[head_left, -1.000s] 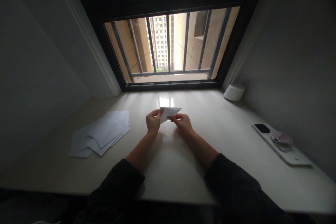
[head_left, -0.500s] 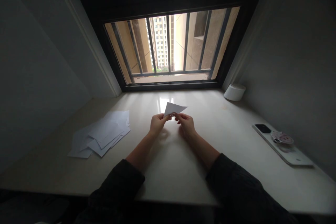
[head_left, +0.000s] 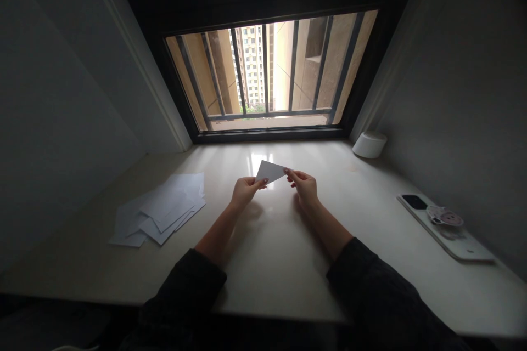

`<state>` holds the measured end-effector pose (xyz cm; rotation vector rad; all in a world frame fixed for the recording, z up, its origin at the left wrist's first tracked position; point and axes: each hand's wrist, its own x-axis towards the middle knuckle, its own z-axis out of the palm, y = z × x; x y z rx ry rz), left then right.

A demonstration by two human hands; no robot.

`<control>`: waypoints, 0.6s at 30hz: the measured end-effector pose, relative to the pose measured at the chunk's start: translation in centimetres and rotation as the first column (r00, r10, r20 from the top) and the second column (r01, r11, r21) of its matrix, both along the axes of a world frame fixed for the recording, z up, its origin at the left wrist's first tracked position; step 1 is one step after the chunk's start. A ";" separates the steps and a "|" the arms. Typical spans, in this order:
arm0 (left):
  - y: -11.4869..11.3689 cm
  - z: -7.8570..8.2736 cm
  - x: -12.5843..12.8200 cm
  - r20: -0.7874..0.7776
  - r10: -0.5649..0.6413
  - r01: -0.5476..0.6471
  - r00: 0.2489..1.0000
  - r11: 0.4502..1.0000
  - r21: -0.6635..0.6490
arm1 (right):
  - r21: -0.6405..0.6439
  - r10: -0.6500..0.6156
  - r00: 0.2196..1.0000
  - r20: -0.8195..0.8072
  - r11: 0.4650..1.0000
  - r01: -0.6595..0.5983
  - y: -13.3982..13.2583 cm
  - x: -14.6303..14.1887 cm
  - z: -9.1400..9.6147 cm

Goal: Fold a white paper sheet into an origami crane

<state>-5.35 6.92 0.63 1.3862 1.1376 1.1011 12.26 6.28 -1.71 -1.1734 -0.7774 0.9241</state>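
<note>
Through the head camera I look down at a pale, glossy bench (head_left: 272, 279) set in an alcove, with my left fingers (head_left: 260, 181) and right fingers (head_left: 290, 174) out near its middle. Ahead of them the bench ends at a large barred window (head_left: 269, 74), with a tall apartment block (head_left: 249, 66) beyond the glass. Grey walls close in on both sides: the left wall (head_left: 69, 120) and the right wall (head_left: 448, 93). The near edge of the bench runs under my dark sleeves (head_left: 177, 296), and smooth bench surface spreads between that edge and the fingers.

Well left of the fingers lies a loose pile of white paper sheets (head_left: 158, 211). Farther off to their right, a white phone (head_left: 444, 230) lies with a round cartoon sticker (head_left: 444, 215) on it, and a small white cylinder (head_left: 369, 145) stands near the corner of the window and right wall. Nothing stands between my hands.

A folded paper triangle (head_left: 269, 171) is held up above the bench between my left hand (head_left: 246, 192) and right hand (head_left: 304, 186). The left fingers pinch its left corner, and the right fingers, nearly closed, pinch its right tip.
</note>
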 end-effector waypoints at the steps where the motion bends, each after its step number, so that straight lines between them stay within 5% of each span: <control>1: 0.0 0.0 -0.1 -0.005 -0.002 0.002 1.000 1.000 -0.002 | 0.007 0.000 1.000 0.000 1.000 0.000 0.1 0.1 -0.1; 18: 0.9 -1.0 -1.0 -0.091 0.039 -0.034 0.995 0.998 0.061 | 0.036 0.086 0.995 -0.043 0.996 -0.085 -0.1 0.1 -0.3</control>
